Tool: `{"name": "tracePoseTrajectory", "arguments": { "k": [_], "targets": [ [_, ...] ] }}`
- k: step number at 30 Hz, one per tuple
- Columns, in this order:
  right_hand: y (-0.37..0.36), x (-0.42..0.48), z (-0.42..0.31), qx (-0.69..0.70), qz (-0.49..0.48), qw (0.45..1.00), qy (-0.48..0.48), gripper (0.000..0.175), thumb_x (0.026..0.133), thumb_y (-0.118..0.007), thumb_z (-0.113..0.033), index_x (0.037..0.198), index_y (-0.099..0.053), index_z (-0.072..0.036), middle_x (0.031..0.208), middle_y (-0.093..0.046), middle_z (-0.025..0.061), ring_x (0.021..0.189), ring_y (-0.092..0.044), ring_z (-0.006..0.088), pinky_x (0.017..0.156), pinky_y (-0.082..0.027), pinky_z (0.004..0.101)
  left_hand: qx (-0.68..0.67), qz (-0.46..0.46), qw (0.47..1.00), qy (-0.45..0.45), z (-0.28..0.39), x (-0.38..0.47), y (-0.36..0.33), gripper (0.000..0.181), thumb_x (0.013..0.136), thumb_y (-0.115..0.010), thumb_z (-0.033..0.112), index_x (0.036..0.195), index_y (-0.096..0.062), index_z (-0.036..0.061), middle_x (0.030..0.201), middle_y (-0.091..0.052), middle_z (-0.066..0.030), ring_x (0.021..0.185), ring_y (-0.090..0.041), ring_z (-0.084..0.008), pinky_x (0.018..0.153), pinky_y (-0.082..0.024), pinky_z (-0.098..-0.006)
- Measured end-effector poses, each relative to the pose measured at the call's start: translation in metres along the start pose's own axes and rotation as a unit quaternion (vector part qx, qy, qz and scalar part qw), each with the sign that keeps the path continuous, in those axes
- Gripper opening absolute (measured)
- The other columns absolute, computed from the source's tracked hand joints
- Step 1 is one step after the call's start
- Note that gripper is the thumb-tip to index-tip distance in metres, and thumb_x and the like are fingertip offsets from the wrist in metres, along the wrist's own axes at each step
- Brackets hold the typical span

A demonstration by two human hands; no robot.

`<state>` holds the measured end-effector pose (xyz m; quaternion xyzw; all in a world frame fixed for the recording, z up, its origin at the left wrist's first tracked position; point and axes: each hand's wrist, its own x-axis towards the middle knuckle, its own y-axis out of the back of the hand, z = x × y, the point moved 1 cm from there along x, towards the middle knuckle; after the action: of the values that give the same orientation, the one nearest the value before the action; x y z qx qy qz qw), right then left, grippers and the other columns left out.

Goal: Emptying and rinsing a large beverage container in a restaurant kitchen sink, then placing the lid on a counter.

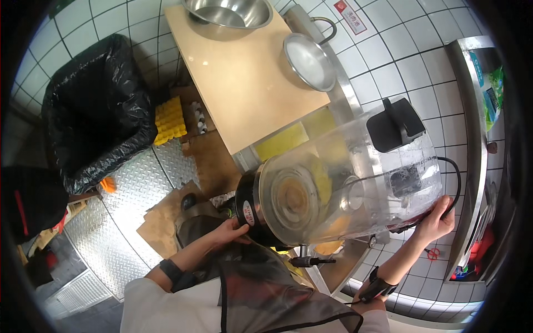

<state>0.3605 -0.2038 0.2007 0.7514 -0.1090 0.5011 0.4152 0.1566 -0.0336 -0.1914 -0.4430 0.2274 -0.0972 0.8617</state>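
A large clear plastic drink dispenser point(354, 183) lies tilted on its side in front of my body. Its black base point(250, 208) bears a maker's label and points left. My left hand point(229, 231) holds this base from below, with some fingers hidden behind it. At the far right end, my right hand point(436, 218) grips the lower edge of the dispenser, beside a thin black cord or loop point(457, 175). A black handle point(397, 125) sits on the upper side. From the lower side sticks a spigot with a black lever point(310, 261). Wet streaks mark the clear wall.
Beyond the dispenser, a beige board point(250, 83) over the sink counter carries a steel basin point(229, 16) and a smaller steel bowl point(311, 62). A bin with a black liner point(100, 112) stands left, near a yellow egg tray point(170, 120). A steel shelf point(474, 166) runs along the right wall.
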Motion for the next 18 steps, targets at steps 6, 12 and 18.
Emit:
{"name": "tracePoseTrajectory", "arguments": {
  "k": [6, 12, 18],
  "targets": [
    [-0.006, 0.001, -0.009, -0.038, 0.009, 0.999, 0.028, 0.033, 0.088, -0.054, -0.019, 0.061, -0.047, -0.001, 0.051, -0.041, -0.0027, 0.048, -0.035, 0.006, 0.043, -0.026, 0.0223, 0.02, 0.068, 0.997, -0.001, 0.003, 0.002, 0.008, 0.037, 0.09, -0.05, 0.024, 0.118, -0.046, -0.0009, 0.111, -0.053, -0.0086, 0.099, -0.055, -0.0215, 0.079, -0.053, -0.0355],
    [-0.004, -0.006, -0.02, 0.018, -0.004, 1.0, 0.01, 0.031, 0.088, -0.054, -0.02, 0.063, -0.052, 0.0, 0.049, -0.046, -0.0008, 0.044, -0.039, 0.0055, 0.041, -0.027, 0.0208, 0.029, 0.047, 0.998, 0.013, 0.02, -0.01, 0.01, 0.04, 0.09, -0.05, 0.025, 0.121, -0.042, -0.0001, 0.114, -0.05, -0.0075, 0.102, -0.053, -0.0215, 0.08, -0.052, -0.0375],
    [0.028, -0.018, -0.019, -0.058, 0.017, 0.998, -0.022, 0.032, 0.088, -0.054, -0.02, 0.063, -0.051, -0.001, 0.048, -0.044, -0.0015, 0.044, -0.039, 0.0049, 0.041, -0.026, 0.0202, 0.033, 0.004, 0.997, 0.069, 0.021, -0.002, 0.002, 0.041, 0.09, -0.051, 0.026, 0.122, -0.041, 0.0016, 0.121, -0.045, -0.0055, 0.108, -0.047, -0.0182, 0.081, -0.052, -0.0373]
  ]
}}
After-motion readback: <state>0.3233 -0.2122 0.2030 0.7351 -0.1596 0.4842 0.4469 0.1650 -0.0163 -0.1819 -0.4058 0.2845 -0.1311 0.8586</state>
